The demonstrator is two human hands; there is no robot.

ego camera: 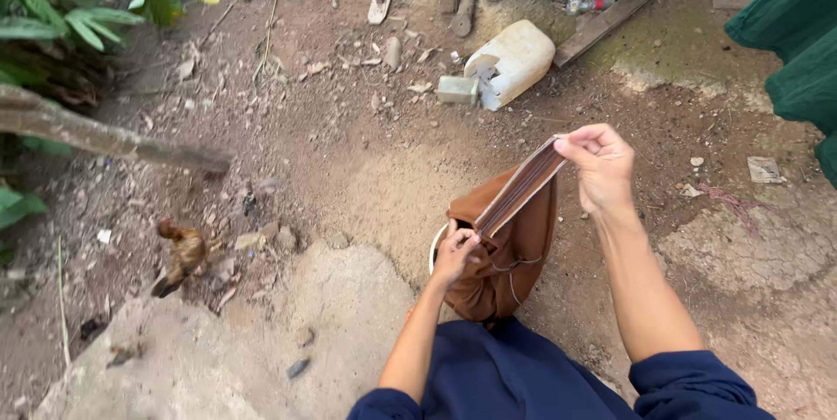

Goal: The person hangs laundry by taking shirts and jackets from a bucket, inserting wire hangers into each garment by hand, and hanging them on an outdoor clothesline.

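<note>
Brown garment (501,254) — held over bare dirt yard (349,150).

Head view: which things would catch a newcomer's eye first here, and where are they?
In the middle, the left hand and the right hand stretch the striped band of a brown garment above bare dirt. A white plastic jug lies on its side further up, and a small brown chicken stands at the left.

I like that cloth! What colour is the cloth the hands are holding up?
Brown, with a paler striped band along its stretched edge. The cloth shows best in the head view.
</note>
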